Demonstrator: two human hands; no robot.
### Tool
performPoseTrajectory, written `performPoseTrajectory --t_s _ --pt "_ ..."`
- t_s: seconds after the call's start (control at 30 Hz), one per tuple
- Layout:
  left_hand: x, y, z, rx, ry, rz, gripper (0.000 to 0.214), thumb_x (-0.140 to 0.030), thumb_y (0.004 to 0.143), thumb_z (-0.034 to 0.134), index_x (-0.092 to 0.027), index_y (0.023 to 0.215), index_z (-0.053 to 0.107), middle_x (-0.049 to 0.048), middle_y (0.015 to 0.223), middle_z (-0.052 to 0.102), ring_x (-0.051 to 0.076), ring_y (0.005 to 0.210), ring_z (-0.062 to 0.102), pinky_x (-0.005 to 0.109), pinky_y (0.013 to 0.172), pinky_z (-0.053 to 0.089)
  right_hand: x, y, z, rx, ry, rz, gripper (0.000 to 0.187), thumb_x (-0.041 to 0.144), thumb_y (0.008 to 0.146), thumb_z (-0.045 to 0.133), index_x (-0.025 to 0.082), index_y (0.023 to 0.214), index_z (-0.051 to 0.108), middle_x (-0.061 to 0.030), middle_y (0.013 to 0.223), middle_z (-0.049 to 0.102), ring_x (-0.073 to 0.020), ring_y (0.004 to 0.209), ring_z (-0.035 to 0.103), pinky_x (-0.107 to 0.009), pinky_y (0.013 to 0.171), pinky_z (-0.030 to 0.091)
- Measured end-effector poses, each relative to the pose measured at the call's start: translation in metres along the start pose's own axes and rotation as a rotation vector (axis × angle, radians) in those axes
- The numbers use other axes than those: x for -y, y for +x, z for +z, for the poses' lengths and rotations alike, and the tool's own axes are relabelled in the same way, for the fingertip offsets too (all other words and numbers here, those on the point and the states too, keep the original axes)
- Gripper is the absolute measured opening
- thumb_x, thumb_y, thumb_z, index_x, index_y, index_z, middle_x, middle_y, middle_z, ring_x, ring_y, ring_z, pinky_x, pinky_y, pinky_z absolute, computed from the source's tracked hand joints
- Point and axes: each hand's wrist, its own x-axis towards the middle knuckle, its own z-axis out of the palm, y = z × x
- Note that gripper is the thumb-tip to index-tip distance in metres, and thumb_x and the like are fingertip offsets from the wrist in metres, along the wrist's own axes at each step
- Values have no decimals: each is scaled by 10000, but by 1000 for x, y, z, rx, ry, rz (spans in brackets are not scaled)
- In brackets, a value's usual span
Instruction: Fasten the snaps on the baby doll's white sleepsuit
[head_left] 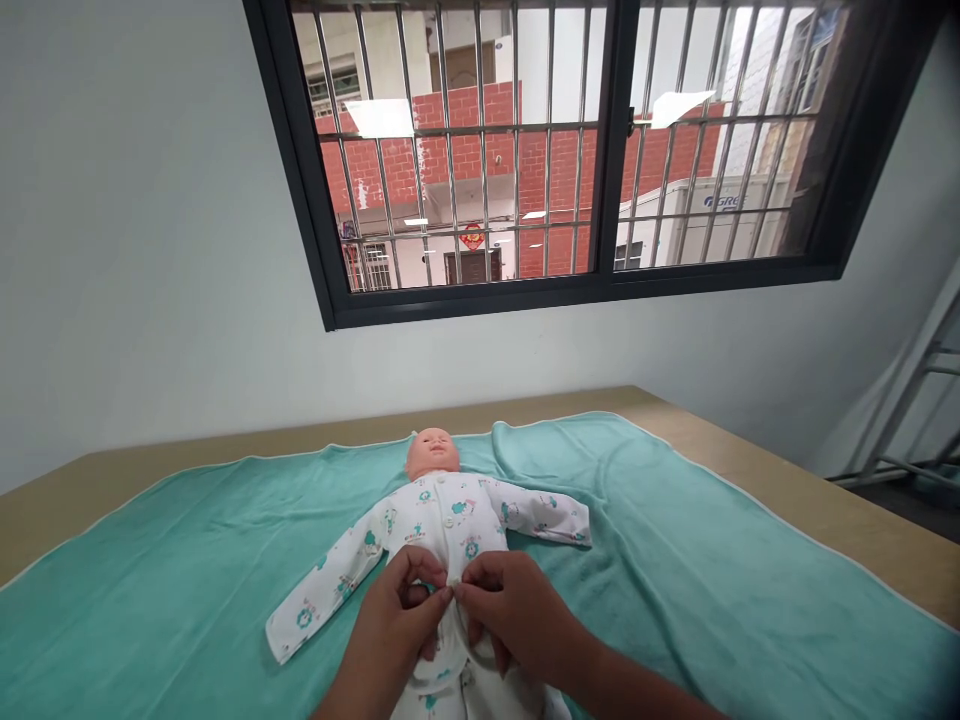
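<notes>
A baby doll [435, 450] lies on its back, dressed in a white patterned baby shirt [424, 515] with a buttoned front. Its sleeves spread out to both sides. Over the doll's belly, my left hand [405, 605] pinches the shirt's front edge between thumb and fingers. My right hand [514, 605] pinches the opposite edge right beside it, so the fingertips almost meet at the front opening. A button [448, 522] shows higher up on the chest. Whatever small fastener is between my fingertips is mostly hidden. White patterned cloth also shows below my hands.
A teal blanket [225, 560] lies under the doll, spread over a wooden table [750, 465]. Behind the table stands a white wall with a dark-framed, barred window [480, 300]. A metal rack [907, 400] is at the far right.
</notes>
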Motion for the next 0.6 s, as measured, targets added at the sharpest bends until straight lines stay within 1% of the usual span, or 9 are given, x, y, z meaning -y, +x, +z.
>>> performPoseTrajectory --t_s 0.07,0.13,0.27,0.37,0.43,0.6 --pt "3 1 0 -9 27 6 238 -335 665 676 -194 752 505 -121 433 409 43 309 379 135 340 237 1 1 2 -31 -10 28 130 253 718 518 162 635 561 51 458 547 -57 282 399 -142 250 280" --pt "6 3 -1 7 67 8 245 -362 662 677 -191 746 524 -121 415 383 53 314 370 144 339 242 1 2 4 -60 -24 43 112 236 696 501 169 620 550 59 431 531 -60 268 388 -143 237 269" --pt "6 3 -2 60 190 63 243 -388 715 629 -158 795 629 -94 427 406 67 354 391 165 377 272 -2 4 5 -91 -55 39 83 203 647 471 180 606 539 70 398 512 -64 254 370 -143 220 244" --pt "2 1 -2 71 275 122 235 -364 743 604 -155 820 679 -79 453 427 78 383 423 176 409 299 -3 4 5 -91 1 26 84 178 615 443 186 596 525 84 385 480 -58 251 340 -144 219 239" --pt "-1 -2 -2 63 300 133 231 -357 750 590 -160 822 687 -78 455 416 87 394 432 179 412 303 -2 4 5 -84 37 19 90 178 615 439 188 596 527 89 381 457 -58 255 330 -148 219 239" --pt "-2 -4 -1 73 341 172 281 -405 776 581 -164 865 694 -71 466 425 106 427 466 186 438 334 -3 3 5 -86 52 -9 91 177 625 437 188 593 521 90 385 442 -60 268 344 -148 226 241"
